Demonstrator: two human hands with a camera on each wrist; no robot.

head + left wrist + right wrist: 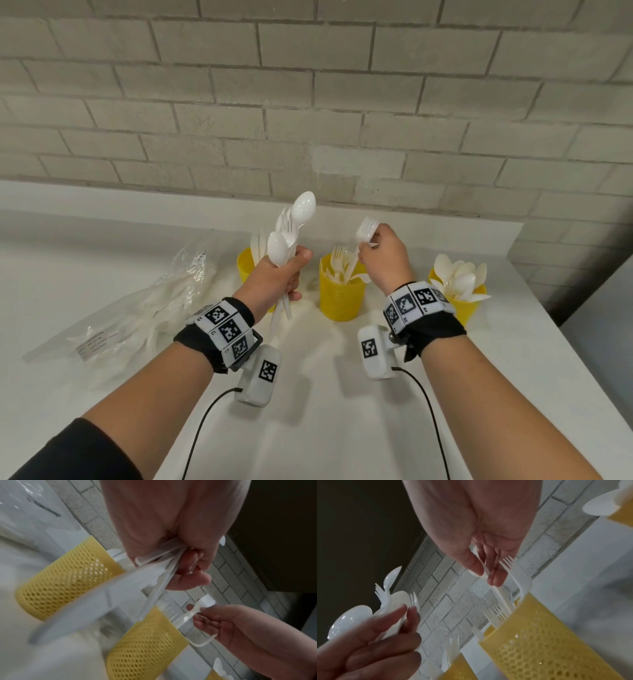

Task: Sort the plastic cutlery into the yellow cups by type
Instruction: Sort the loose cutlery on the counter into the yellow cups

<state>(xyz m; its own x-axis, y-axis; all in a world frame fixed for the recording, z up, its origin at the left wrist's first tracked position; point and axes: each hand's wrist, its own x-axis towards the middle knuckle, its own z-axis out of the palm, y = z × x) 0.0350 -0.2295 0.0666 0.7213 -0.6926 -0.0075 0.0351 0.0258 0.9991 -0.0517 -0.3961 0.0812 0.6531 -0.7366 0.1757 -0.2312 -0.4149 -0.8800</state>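
Forks [339, 265] fill the middle cup [342, 295]; the right hand [383, 260] pinches one fork [365, 230] just above its rim. Left hand [286, 274] clasps a mixed bundle [291, 229] over open counter [325, 428] near the left cup [246, 265].

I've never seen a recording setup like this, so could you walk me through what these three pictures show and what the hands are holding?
No machine here: a person wears cameras. The wide picture comes from the head; the other two look along each wrist. The left hand grips a bundle of white plastic spoons and forks. The right hand pinches one fork above the middle yellow cup, which holds forks. The right cup holds spoons, the left cup knives, I think. A clear plastic bag lies on the white counter.
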